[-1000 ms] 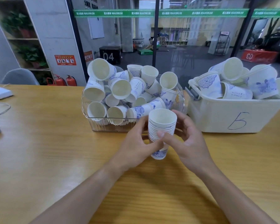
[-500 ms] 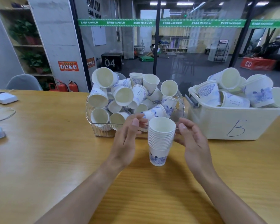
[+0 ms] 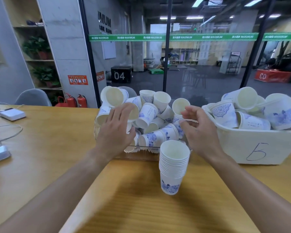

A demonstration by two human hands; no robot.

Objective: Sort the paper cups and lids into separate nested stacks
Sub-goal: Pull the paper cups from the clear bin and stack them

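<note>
Both hands have let go of the nested stack of paper cups point(image 3: 173, 167) and moved up and away from it toward the loose cups; the stack now stands alone and upright on the wooden table point(image 3: 45, 165), just in front of the clear bin point(image 3: 141, 156). The left hand point(image 3: 115, 132) is spread wide with straight fingers, holding nothing, over the left side of the heap of loose paper cups point(image 3: 148, 118) piled in that bin. The right hand point(image 3: 198, 130) hovers over the bin's right side with its fingers loosely bent and nothing between them. To the right sits a white tub marked with a handwritten letter point(image 3: 257, 147), also full of tumbled cups. No lids can be made out anywhere. At the far left of the table lie a white box point(image 3: 12, 113), a small silver device point(image 3: 0, 153) and a cable point(image 3: 8, 132).

The person appears to be reaching for the next cups to add. The heap rises well above the bin's rim, so pulling a cup from low down could send others rolling onto the table. The stack is tall and narrow at its foot; a forearm drawing back past it could tip it over.
</note>
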